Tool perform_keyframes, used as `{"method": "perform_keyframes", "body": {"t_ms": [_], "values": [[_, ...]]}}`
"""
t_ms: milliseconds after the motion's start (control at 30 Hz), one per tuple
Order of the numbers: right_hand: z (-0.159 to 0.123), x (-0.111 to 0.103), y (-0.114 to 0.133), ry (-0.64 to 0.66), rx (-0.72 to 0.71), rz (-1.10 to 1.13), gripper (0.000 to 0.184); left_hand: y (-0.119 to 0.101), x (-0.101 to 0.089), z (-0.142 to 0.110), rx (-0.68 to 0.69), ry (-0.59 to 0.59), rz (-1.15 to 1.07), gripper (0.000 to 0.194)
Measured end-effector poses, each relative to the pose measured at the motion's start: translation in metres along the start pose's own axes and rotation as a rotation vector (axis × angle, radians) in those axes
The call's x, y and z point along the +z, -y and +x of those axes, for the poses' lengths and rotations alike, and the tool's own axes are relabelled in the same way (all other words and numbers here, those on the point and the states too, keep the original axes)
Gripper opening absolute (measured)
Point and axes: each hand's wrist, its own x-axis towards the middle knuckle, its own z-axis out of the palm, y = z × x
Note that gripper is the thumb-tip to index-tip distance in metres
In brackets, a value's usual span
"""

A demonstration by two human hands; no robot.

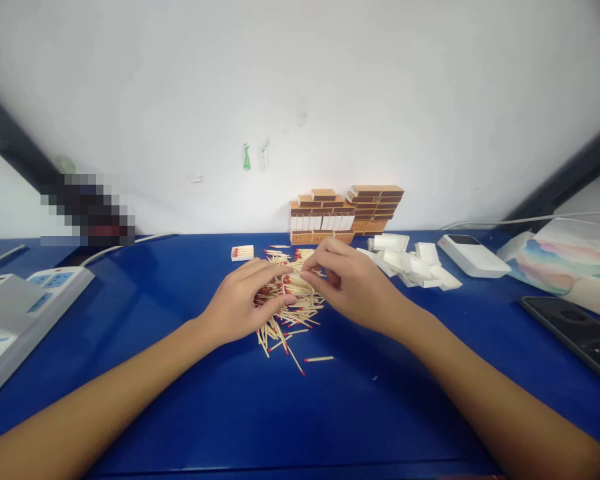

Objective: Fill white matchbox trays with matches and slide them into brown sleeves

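Note:
A loose pile of red-tipped matches (pixel 293 313) lies on the blue table (pixel 300 413). My left hand (pixel 243 300) rests on the left side of the pile, its fingers curled round a bunch of matches. My right hand (pixel 347 280) meets it from the right and pinches the same bunch at its far end. A single match (pixel 319 359) lies apart, nearer to me. An open tray with matches in it (pixel 243 253) sits just beyond the pile on the left.
Brown matchboxes (pixel 345 213) are stacked against the white wall. Several white empty trays (pixel 413 267) lie to the right, then a white device (pixel 473 255), a colourful tissue pack (pixel 560 267) and a dark phone (pixel 575 337). A power strip (pixel 15 313) lies at the left.

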Motion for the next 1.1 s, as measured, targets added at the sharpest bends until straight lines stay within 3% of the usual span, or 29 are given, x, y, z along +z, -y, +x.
{"method": "perform_keyframes", "body": {"t_ms": [500,967,1100], "values": [[-0.002,0.004,0.014,0.204,0.108,0.181,0.008,-0.003,0.001,0.0,0.074,0.043,0.026,0.035],[0.002,-0.007,0.005,0.098,0.055,0.049,0.011,-0.003,0.002,-0.001,0.038,-0.015,0.009,0.039],[0.002,-0.004,0.005,0.139,0.066,0.045,0.013,-0.004,0.001,-0.001,0.035,-0.012,0.012,0.038]]}}
